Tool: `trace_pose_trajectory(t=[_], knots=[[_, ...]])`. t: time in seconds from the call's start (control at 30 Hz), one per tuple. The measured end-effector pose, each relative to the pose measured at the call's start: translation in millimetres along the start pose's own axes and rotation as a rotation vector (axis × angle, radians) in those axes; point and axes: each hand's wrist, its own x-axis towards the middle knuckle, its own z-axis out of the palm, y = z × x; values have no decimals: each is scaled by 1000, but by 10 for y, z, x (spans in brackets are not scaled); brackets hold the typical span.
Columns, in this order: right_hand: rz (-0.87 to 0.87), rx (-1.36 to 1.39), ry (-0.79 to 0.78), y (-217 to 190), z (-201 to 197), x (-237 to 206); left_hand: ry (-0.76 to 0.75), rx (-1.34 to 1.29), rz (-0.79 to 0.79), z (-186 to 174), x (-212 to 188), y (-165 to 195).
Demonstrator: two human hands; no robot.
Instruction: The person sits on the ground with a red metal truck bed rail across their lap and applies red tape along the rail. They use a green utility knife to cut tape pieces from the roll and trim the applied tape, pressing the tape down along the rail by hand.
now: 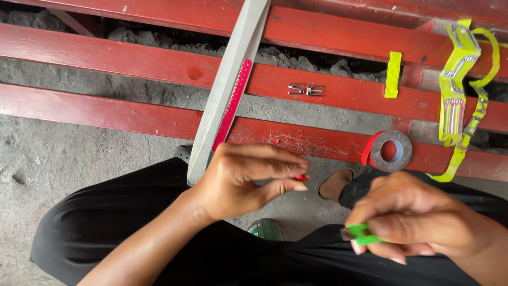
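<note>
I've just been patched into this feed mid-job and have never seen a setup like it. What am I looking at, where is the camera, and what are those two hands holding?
There is one picture, from a camera on the person's head, looking down past black-clad knees at their own bare hands.

The left hand pinches a small red scrap between its fingertips. The right hand grips a small green tool; its exact kind is hard to tell.

In front lie red painted beams over grey dirt. Across them rests a long grey strip with a red reflective stripe stuck on it. Further right sit a roll of tape, a yellow tape piece, metal letters and a tangle of yellow-and-silver cut-outs.
</note>
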Motion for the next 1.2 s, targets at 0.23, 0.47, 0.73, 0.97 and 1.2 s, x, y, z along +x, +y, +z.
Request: trace_pose_trajectory(t=[0.23, 0.47, 0.73, 0.97, 1.2], knots=[[-188, 120, 445, 44, -38, 121, 41, -134, -39, 23, -57, 48], [-168, 41, 403, 232, 245, 202, 13, -142, 7, 189, -24, 32], [-211, 184, 391, 326, 261, 335, 16, -29, 44, 245, -21, -7], [-274, 324, 304, 470, 226, 459, 11, -72, 48, 273, 20, -39], [-275, 326, 286, 405, 228, 471, 60, 36, 126, 157, 53, 23]])
